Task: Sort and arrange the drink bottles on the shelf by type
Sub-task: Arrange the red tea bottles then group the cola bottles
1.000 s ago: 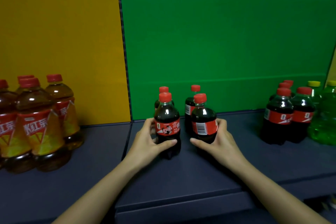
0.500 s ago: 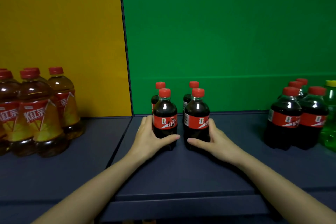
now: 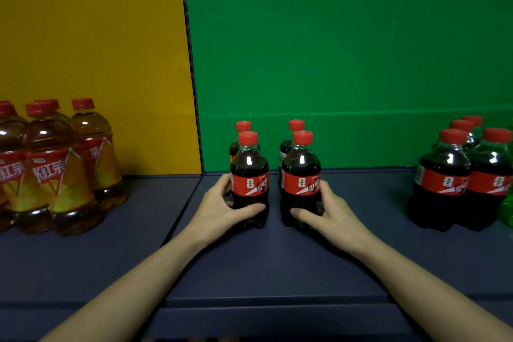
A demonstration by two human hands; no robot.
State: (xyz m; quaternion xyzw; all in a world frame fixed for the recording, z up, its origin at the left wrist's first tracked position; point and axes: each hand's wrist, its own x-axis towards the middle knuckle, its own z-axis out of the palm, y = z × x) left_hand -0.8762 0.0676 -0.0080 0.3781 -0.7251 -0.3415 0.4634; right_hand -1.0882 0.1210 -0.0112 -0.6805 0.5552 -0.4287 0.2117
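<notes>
Four small colas stand upright mid-shelf in a two-by-two block, near the back edge of the shelf (image 3: 277, 264), long axes vertical. Left hand (image 3: 219, 209) wraps the front-left cola bottle (image 3: 249, 172) low on the body: thumb across the front under the label, fingers behind, grip clamped on it. Right hand (image 3: 331, 212) mirrors this on the front-right cola bottle (image 3: 301, 172), thumb at the base, fingers round the right side, clamped too. There is a narrow gap between the two held bottles. The rear cola bottles (image 3: 296, 125) sit just behind, one each; can't tell if they touch. Both bottles lie dead ahead of the hands. The matching cola cluster (image 3: 444, 183) stands well apart toward the shelf's right end, a green bottle (image 3: 509, 211) beside it, and the tea bottles (image 3: 58, 175) are at the left end. Likely next move is rightward along the shelf; the right hand is nearer.
</notes>
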